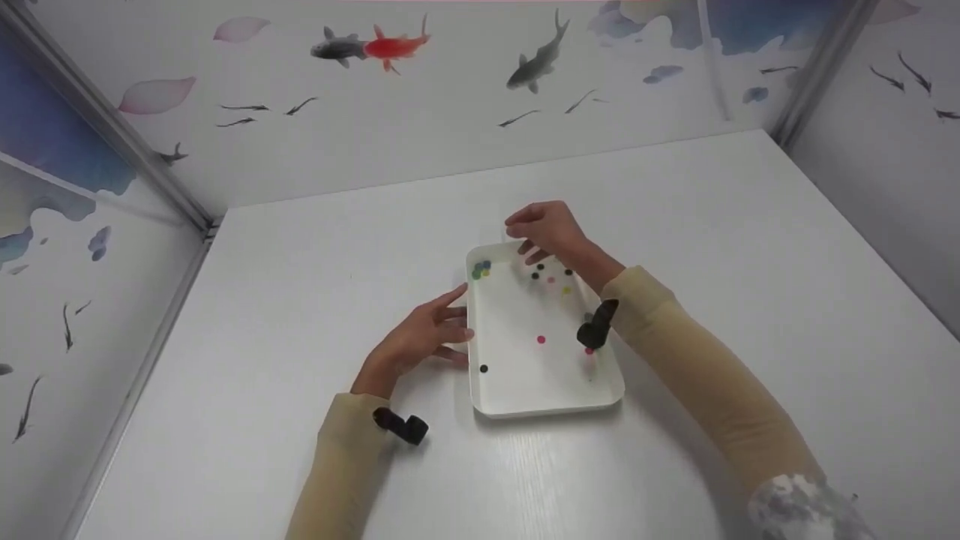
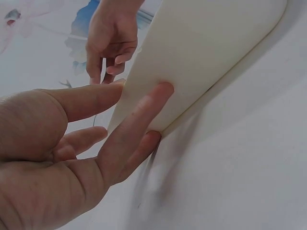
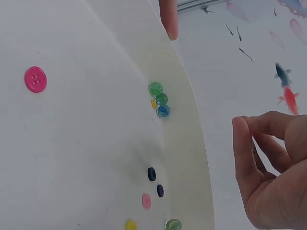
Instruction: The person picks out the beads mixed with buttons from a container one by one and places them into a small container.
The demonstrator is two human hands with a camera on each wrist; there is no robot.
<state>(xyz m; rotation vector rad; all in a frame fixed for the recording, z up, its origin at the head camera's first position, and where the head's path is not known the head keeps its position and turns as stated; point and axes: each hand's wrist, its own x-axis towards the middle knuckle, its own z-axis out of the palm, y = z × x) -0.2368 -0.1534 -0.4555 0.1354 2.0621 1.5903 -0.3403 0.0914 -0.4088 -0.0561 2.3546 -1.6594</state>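
A white tray [image 1: 517,379] lies in the middle of the white table [image 1: 300,285]. My left hand [image 1: 456,324] presses straight fingers [image 2: 144,115] against the tray's left outer wall [image 2: 206,52]. My right hand [image 1: 529,244] hovers over the tray's far end, its fingers [image 3: 268,124] loosely curled with nothing between them. In the far left corner sit three glass marbles [image 3: 159,100]. Near them lie dark buttons [image 3: 151,174], a small pink button [image 3: 146,200] and a yellow one [image 3: 130,224]. A larger pink button [image 1: 541,340] rests mid-tray and a black one [image 1: 484,368] near the left wall.
Panels painted with fish [image 1: 375,46] wall in the table at the back and on both sides. Bare tabletop surrounds the tray. Black wrist cameras [image 1: 596,326] sit on both beige sleeves.
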